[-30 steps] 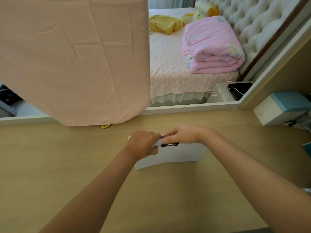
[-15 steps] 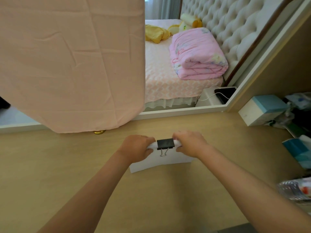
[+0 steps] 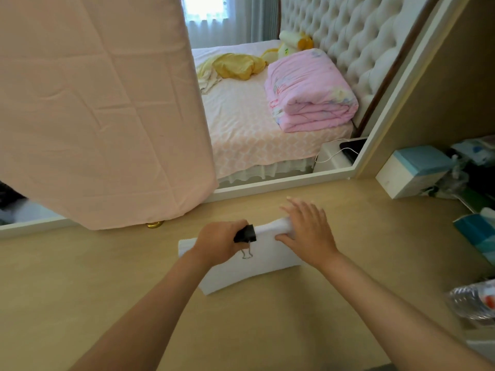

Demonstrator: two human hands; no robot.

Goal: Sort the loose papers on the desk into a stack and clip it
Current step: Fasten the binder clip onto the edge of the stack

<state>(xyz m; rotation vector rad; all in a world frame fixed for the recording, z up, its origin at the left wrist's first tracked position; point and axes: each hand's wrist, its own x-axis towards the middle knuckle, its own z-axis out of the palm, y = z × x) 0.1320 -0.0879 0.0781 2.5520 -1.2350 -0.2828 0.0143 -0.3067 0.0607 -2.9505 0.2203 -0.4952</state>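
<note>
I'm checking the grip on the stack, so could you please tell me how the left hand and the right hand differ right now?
The left hand is curled closed at the black binder clip; the right hand lies flat with its fingers spread. The left hand sits nearer the paper stack's left end, the right hand nearer its right. Both rest on the stack's raised far edge.

Low in the frame's centre, a white paper stack [image 3: 251, 269] lies on the tan desk [image 3: 107, 285]. The left hand [image 3: 218, 245] grips the stack's far edge at a black binder clip [image 3: 246, 234] clamped there, its wire handle lying on the top sheet. The right hand [image 3: 308, 231], fingers spread, presses the stack's right part.
</note>
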